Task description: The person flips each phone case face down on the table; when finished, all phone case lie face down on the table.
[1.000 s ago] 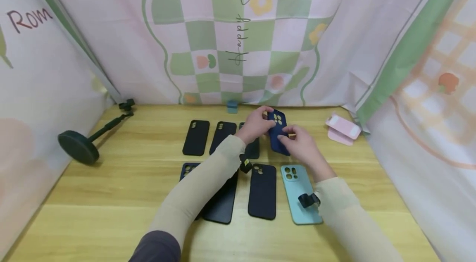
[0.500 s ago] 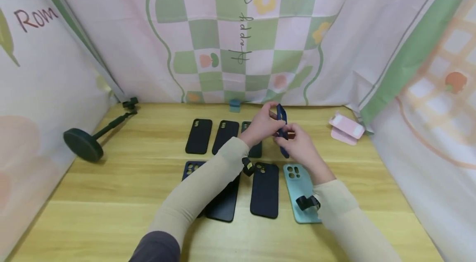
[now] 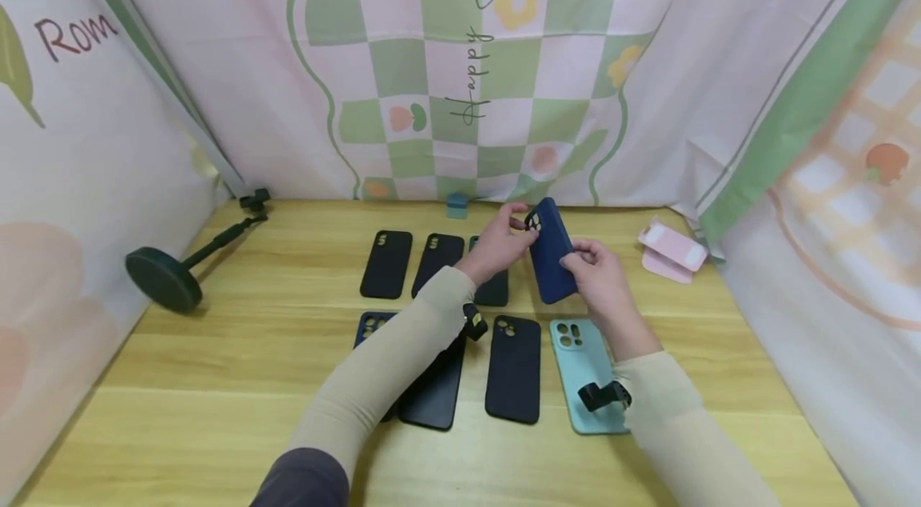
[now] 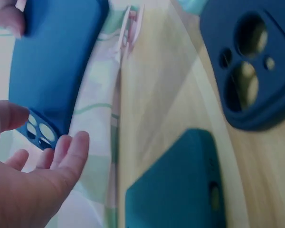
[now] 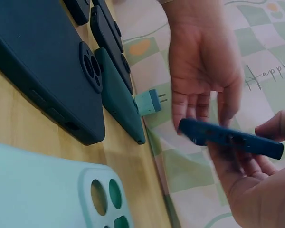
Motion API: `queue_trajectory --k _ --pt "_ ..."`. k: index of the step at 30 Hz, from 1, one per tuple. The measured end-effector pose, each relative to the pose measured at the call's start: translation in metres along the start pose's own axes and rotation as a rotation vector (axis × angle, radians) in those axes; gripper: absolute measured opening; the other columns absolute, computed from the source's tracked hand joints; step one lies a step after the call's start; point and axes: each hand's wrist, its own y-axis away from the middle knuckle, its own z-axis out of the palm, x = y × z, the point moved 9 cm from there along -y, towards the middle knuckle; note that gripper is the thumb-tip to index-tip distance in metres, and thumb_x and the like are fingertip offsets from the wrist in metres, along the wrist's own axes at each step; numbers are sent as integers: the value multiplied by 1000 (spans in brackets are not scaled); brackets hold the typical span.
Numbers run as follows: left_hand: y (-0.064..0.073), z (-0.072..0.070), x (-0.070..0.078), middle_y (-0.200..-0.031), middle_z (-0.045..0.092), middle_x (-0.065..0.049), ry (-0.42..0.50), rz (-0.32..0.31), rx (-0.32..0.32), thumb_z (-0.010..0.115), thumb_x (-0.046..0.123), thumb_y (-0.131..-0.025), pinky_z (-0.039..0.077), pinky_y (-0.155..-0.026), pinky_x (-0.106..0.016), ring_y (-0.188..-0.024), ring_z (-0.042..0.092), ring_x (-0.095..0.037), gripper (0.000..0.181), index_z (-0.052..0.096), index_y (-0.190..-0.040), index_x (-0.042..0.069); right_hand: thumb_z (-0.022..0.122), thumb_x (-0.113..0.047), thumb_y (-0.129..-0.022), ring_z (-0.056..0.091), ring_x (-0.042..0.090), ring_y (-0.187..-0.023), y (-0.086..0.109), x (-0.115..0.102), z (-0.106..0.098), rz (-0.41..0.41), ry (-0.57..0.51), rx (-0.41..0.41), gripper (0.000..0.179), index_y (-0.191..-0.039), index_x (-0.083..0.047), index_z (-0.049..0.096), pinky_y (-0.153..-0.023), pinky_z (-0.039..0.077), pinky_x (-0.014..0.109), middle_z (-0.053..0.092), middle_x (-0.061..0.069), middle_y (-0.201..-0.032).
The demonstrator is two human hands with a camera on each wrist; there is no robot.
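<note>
Above the table, both hands hold a dark blue phone case (image 3: 556, 259), raised and tilted, its back with the camera cutouts showing in the head view. My left hand (image 3: 498, 243) pinches its upper corner, thumb and fingertips by the camera cutouts (image 4: 42, 129). Lower down, my right hand (image 3: 603, 279) grips the opposite edge, thumb on the back. The right wrist view shows the case (image 5: 228, 137) nearly edge-on between the two hands. Below it lie a dark green case (image 3: 492, 287), partly hidden by my left hand and arm, a black case (image 3: 513, 371) and a mint case (image 3: 581, 371).
More black cases (image 3: 386, 265) lie in two rows, some under my left forearm. A light blue plug adapter (image 5: 148, 102) stands by the back curtain. At the right is a pink folded stand (image 3: 672, 247); at the left, a dark round-based stand (image 3: 164, 280) lies on its side.
The blue case has turned from its back showing, through edge-on, to back and side edge showing. My right hand has shifted slightly right along with it.
</note>
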Motion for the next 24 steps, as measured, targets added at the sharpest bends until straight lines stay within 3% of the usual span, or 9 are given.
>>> queue_trajectory --k 3,7,13,19,24 --pt "-2 -3 -8 -121 56 -13 -35 -24 3 62 25 -98 55 -71 -35 -88 65 -24 46 45 -139 13 54 -3 -93 65 12 -85 0 2 -1 11 -61 -13 48 -139 5 43 -73 55 25 60 13 -109" --pt "-3 -1 -14 -119 56 -13 47 -57 -39 62 18 -98 57 -77 -41 -85 66 -19 44 46 -138 9 54 -2 -94 66 13 -85 0 6 -2 26 -100 -30 52 -144 0 40 -73 56 26 60 13 -111" --pt "-3 -4 -15 -123 55 -17 137 -53 -31 64 2 -94 56 -78 -46 -80 67 -22 42 51 -134 6 57 -5 -95 66 14 -81 -5 13 -6 53 10 -40 49 -141 1 42 -70 56 27 61 15 -106" --pt "-5 -2 -17 -127 54 -16 42 -27 -36 65 0 -92 57 -77 -45 -76 67 -20 42 54 -132 5 53 -3 -96 65 16 -87 -7 27 -9 104 157 -109 50 -143 6 40 -74 56 29 54 31 -125" --pt "-5 1 -23 -134 54 -14 -89 -36 -73 65 5 -94 56 -74 -34 -85 66 -14 45 53 -137 8 52 -6 -97 61 25 -102 -8 35 -7 155 183 -165 53 -146 6 36 -81 55 32 49 30 -133"
